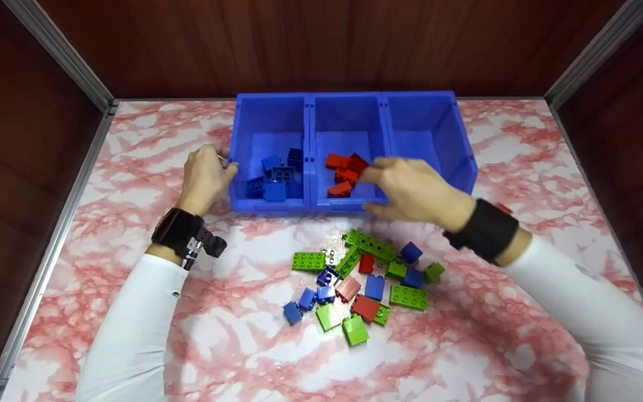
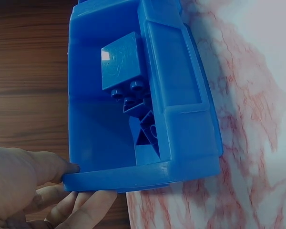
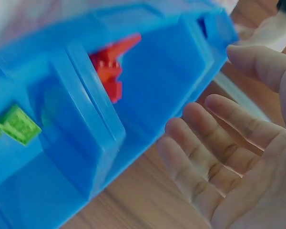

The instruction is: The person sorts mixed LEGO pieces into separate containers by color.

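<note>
A blue three-compartment bin [image 1: 310,207] stands at the back of the table. Its left side wall is gripped by my left hand [image 1: 205,174]; in the left wrist view the thumb lies on the rim with the fingers outside it. Blue toy building bricks [image 1: 274,191] lie in the left compartment, and red bricks [image 1: 339,190] in the middle one. Over the front of the middle and right compartments is my right hand [image 1: 413,190]. Its fingers are spread and hold nothing in the right wrist view. Green bricks [image 3: 21,125] sit in the right compartment, hidden in the head view.
Loose green, blue and red bricks are scattered in front of the bin, among them a long green brick [image 1: 374,245], a red brick [image 1: 365,307] and a blue brick [image 1: 374,287]. Dark wood panels [image 1: 321,50] enclose the marbled table [image 1: 232,357].
</note>
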Demonstrator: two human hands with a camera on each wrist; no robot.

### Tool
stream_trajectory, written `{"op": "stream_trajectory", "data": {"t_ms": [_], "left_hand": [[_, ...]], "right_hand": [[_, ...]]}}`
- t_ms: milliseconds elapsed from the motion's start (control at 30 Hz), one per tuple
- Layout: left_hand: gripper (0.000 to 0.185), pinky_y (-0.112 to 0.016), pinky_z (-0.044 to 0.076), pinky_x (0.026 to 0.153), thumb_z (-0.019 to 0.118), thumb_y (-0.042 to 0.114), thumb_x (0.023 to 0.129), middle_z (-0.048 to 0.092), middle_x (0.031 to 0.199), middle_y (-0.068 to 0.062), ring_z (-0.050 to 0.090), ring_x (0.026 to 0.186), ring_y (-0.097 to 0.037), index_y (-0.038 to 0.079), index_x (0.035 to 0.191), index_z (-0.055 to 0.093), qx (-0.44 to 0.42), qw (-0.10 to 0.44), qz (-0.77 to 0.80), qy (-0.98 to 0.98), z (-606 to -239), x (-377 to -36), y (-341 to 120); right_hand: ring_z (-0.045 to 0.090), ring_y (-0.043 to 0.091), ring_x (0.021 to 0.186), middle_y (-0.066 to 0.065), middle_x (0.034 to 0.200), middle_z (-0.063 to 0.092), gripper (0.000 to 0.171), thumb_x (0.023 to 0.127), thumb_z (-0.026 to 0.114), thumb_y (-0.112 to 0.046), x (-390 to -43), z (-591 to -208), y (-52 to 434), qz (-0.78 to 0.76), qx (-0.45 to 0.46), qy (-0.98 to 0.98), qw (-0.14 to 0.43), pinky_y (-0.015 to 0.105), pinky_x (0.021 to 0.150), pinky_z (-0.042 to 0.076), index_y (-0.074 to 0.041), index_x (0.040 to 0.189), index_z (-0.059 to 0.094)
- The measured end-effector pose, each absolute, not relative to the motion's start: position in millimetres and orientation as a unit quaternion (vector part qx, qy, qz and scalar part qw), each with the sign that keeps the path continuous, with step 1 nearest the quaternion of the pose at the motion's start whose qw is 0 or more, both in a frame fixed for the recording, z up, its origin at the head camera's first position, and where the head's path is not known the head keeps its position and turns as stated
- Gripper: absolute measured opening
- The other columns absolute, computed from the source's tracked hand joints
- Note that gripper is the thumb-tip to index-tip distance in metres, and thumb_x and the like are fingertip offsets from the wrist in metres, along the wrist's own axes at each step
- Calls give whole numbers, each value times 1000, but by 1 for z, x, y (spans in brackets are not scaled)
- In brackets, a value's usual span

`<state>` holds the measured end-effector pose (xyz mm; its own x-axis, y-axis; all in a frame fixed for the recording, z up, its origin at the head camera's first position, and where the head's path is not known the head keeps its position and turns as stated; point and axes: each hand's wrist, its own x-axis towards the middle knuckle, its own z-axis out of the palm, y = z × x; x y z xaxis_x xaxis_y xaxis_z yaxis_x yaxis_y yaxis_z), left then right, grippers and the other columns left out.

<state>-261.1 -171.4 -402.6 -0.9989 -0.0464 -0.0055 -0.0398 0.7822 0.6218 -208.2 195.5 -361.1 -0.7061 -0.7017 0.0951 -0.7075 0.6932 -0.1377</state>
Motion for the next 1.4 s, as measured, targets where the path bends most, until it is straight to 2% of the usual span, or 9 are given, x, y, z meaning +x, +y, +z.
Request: {"op": "stream_trajectory", "data": {"t_ms": [233, 367, 467, 633, 833, 1067, 1167, 1300, 1400], "left_hand": [[25, -48, 60, 95, 66, 10, 98, 76, 114, -26, 73, 103, -37, -6, 117, 70, 20, 9, -329, -944, -404, -261, -172], [26, -48, 60, 95, 66, 10, 98, 75, 115, -26, 72, 104, -38, -6, 118, 70, 16, 9, -328, -944, -405, -261, -173], [27, -48, 60, 95, 66, 10, 98, 75, 116, -27, 72, 105, -39, -7, 119, 69, 14, 7, -330, -944, -406, -261, -173], [28, -48, 60, 95, 67, 10, 98, 74, 118, -27, 72, 106, -40, -7, 120, 69, 15, 7, -329, -944, -405, -261, -174], [27, -49, 58, 97, 66, 10, 97, 75, 115, -27, 72, 105, -38, -7, 118, 70, 13, 11, -327, -945, -404, -261, -173], [27, -48, 59, 95, 67, 10, 98, 75, 116, -26, 72, 104, -38, -6, 119, 70, 20, 5, -328, -945, -403, -261, -171], [28, -48, 59, 95, 66, 11, 98, 75, 117, -26, 72, 104, -38, -6, 120, 69, 19, 4, -327, -945, -403, -261, -171], [29, -49, 59, 96, 67, 11, 97, 76, 116, -26, 73, 105, -39, -7, 120, 70, 16, 12, -324, -946, -403, -261, -173], [29, -50, 58, 97, 67, 11, 97, 76, 115, -26, 72, 104, -39, -7, 119, 70, 12, 16, -322, -947, -403, -261, -173]], "right_hand": [[70, 21, 75, 14, 102, 76, 37, 86, 87, -25, -178, -385, 225, 125, 371, -920, -22, 34, 60, 63, -4, 114, 77], [66, 15, 71, 14, 101, 77, 37, 87, 85, -23, -169, -403, 243, 146, 334, -929, -62, 30, 58, 58, -2, 115, 76], [61, 11, 65, 12, 89, 75, 38, 88, 84, -24, -163, -417, 253, 164, 303, -934, -92, 27, 54, 53, 0, 115, 76], [61, 8, 67, 5, 78, 74, 34, 86, 85, -23, -155, -437, 264, 191, 266, -938, -111, 28, 61, 55, -1, 111, 77], [51, 8, 61, -2, 68, 64, 24, 83, 84, -15, -152, -451, 266, 226, 243, -936, -115, 21, 55, 39, -5, 104, 79], [58, 8, 62, 6, 86, 79, 22, 81, 81, -7, -154, -450, 262, 251, 214, -933, -142, 22, 55, 45, -4, 102, 81], [54, 7, 55, 6, 80, 76, 22, 81, 80, -4, -156, -442, 259, 262, 204, -931, -149, 21, 48, 42, -3, 103, 81], [45, 3, 49, 0, 65, 62, 26, 79, 79, -2, -159, -426, 250, 275, 210, -929, -131, 19, 43, 32, -2, 105, 81], [42, 3, 48, 1, 67, 65, 28, 79, 78, -1, -162, -411, 240, 283, 232, -925, -100, 18, 42, 31, -2, 107, 81]]}}
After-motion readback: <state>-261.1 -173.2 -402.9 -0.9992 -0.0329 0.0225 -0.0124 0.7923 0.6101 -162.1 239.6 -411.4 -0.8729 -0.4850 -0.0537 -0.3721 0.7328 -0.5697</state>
